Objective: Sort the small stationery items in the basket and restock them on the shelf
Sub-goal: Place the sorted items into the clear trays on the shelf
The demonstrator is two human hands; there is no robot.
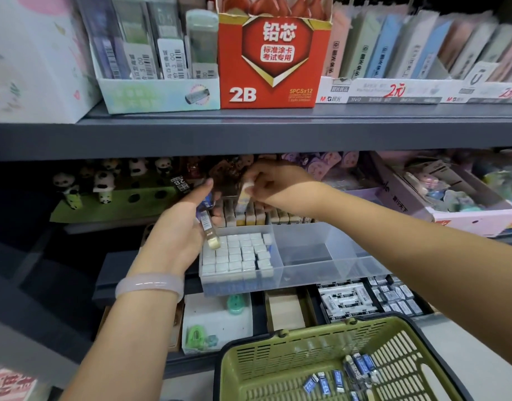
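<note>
Grey shop shelf (249, 134), stocked with boxed stationery. Left hand (179, 230) grips a few blue-sleeved erasers (207, 224), held over the clear divided tray (307, 256); left tray section packed with upright white erasers. Right hand (273, 183) pinches one eraser (244, 195) above the row of erasers (266, 215) standing behind the tray. Green basket (278, 366) sits low right, more blue-sleeved erasers loose on its floor.

Green perforated plastic basket (278, 369), clear glossy plastic tray (330, 273), matt grey shelf (249, 134).
</note>
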